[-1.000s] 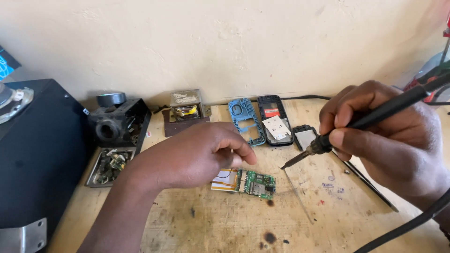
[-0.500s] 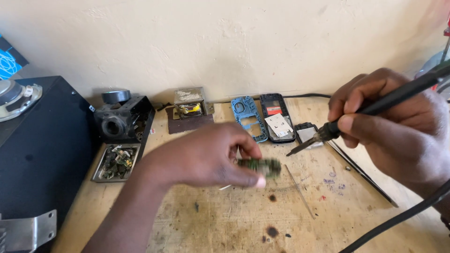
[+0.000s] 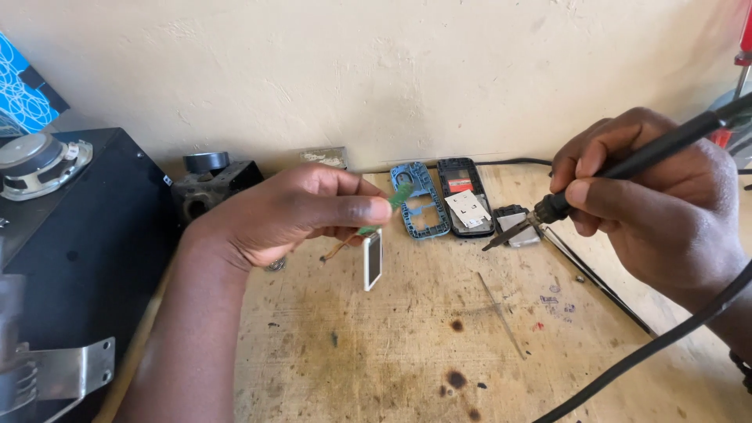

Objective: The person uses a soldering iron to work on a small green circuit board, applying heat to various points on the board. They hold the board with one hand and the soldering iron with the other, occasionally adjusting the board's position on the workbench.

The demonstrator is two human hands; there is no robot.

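A moment ago the circuit board (image 3: 398, 196) lay flat on the desk (image 3: 407, 345) under the left hand (image 3: 301, 211); now it is lifted clear of the wood, near the middle of the frame, with its small white screen (image 3: 373, 259) hanging below on a thin ribbon. The soldering iron (image 3: 627, 164) has drawn back from the board and sits higher at the right.

The left hand's grip is clenched on the board, pinching it between thumb and fingertips so that only a green sliver shows past the thumb. The screen dangles on edge, its pale face turned right, not touching the desk. The right hand (image 3: 658, 211) grasps the black handle of the iron like a pen, the tip pointing down and left toward the phone parts, well apart from the board.

At the upper left corner of the frame stands a blue box (image 3: 23, 90) with white looping lines on it. Below it a round speaker (image 3: 39, 160) rests on a black case (image 3: 78, 251). Against the wall, above the middle of the frame, lie a blue phone frame (image 3: 423, 211) and a black phone shell (image 3: 462, 196) with a red label and a white sticker, side by side. The wood is scarred with dark burn marks.
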